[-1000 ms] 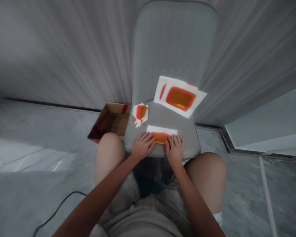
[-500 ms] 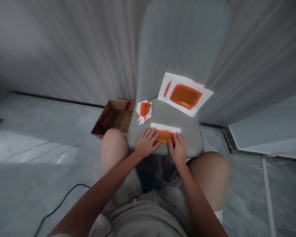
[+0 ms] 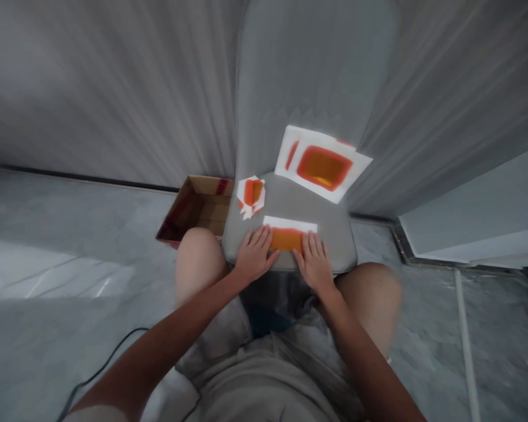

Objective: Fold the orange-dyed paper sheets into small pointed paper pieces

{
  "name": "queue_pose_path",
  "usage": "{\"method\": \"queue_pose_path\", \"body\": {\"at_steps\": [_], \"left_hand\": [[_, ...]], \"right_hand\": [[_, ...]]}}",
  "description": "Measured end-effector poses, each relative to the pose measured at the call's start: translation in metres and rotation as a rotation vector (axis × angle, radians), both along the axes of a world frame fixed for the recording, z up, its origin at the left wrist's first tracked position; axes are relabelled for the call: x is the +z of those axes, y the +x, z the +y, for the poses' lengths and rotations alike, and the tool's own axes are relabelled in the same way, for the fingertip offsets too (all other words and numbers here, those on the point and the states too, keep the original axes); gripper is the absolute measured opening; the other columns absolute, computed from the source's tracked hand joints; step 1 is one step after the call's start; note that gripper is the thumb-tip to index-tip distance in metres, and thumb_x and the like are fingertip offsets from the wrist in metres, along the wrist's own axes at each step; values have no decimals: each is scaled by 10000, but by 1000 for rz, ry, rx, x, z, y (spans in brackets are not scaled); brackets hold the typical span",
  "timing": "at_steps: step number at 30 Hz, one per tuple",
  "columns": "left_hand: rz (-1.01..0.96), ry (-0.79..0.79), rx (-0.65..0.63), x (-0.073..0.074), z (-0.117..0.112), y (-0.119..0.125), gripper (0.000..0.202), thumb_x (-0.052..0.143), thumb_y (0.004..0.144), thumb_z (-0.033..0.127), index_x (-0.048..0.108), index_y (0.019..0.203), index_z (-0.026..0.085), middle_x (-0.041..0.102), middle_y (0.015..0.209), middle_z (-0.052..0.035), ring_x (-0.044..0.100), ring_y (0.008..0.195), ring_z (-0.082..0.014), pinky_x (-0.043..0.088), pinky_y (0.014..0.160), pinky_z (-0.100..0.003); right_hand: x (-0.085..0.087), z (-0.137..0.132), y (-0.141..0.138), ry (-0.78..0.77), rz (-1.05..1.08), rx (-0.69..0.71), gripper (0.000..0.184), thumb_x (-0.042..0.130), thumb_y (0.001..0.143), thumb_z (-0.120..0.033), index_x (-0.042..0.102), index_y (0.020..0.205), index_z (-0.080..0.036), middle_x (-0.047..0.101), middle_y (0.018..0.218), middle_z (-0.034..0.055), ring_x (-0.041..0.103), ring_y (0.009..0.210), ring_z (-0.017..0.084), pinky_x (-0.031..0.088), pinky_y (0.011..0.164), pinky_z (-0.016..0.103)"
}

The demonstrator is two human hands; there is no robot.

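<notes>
At far left stands a cardboard box [image 3: 196, 208], then a wad of folded paper [image 3: 250, 196] on the grey chair seat [image 3: 299, 199]. The left hand [image 3: 255, 255] and right hand [image 3: 314, 262] lie flat, grips open, at either end of the orange-printed paper strip [image 3: 288, 239] at the seat's near edge. Smoothing seems the step in hand; folding would call for lifting its edge. More orange shows between the hands than earlier. Printed sheets [image 3: 323, 167] lie far right.

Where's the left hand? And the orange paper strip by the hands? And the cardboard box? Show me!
Left hand [image 3: 255, 255]: head view, on the back of the hand.
Orange paper strip [image 3: 286, 239]: head view, on its orange patch.
Cardboard box [image 3: 188, 214]: head view, on its inside wall.
</notes>
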State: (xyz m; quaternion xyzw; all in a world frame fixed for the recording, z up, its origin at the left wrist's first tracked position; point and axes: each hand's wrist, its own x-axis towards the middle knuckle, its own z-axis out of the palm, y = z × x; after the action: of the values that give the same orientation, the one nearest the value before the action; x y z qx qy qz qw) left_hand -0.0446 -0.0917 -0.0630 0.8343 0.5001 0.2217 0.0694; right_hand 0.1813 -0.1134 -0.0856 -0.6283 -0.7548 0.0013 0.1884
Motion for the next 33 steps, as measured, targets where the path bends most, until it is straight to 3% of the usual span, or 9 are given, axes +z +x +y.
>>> {"method": "queue_pose_path", "body": {"at_steps": [5,10,13,17,20,25,30,33], "left_hand": [[74,21,10,1,-2,1,688,459,1051,473,382,1622,98,400,1659,-182,370,1561,-319,162,1320,-551],[198,14,42,4,-3,3,694,363,1070,497,375,1621,76,356,1685,-164,318,1586,-301,172,1324,-540],[235,5,32,4,-4,2,690,344,1070,493,385,1618,75,336,1695,-162,287,1598,-312,175,1320,-546],[267,-19,24,4,-4,0,679,390,1041,416,377,1619,60,320,1701,-166,264,1606,-312,188,1320,-537],[245,-30,29,5,-4,-1,738,381,1043,488,364,1613,19,327,1692,-197,268,1604,-314,180,1324,-527],[195,-9,43,3,-5,0,810,411,1032,547,339,1612,-14,310,1692,-231,232,1610,-362,180,1318,-546],[136,36,63,-6,0,-3,821,473,1011,557,342,1613,14,332,1680,-244,202,1614,-388,203,1300,-597],[98,92,49,-3,1,-5,838,496,1009,542,310,1621,1,317,1678,-268,198,1615,-387,203,1301,-611]], "right_hand": [[8,-4,15,-51,-72,45,769,235,1092,-576,328,1629,-34,394,1654,246,313,1577,336,229,1272,583],[28,-20,-7,130,-38,-116,824,296,1086,-565,179,1654,21,219,1709,298,149,1619,401,210,1261,644],[36,-23,-45,160,-28,34,830,320,1084,-564,108,1677,-23,204,1727,258,109,1632,373,203,1275,629],[23,-14,-72,20,-10,199,778,254,1094,-558,218,1662,-26,359,1674,243,265,1600,331,263,1274,564],[9,-15,-47,-53,-54,231,755,243,1094,-572,325,1635,-52,411,1653,222,319,1580,325,277,1268,550],[7,-39,16,-45,-127,59,709,216,1107,-526,329,1639,-71,384,1668,218,331,1573,333,243,1269,577],[11,-48,18,-84,-96,-22,766,225,1098,-559,332,1621,-10,378,1665,238,328,1570,346,245,1271,571],[11,-43,12,-98,-68,-48,771,226,1097,-559,345,1612,3,366,1670,238,326,1569,349,234,1276,572]]}}
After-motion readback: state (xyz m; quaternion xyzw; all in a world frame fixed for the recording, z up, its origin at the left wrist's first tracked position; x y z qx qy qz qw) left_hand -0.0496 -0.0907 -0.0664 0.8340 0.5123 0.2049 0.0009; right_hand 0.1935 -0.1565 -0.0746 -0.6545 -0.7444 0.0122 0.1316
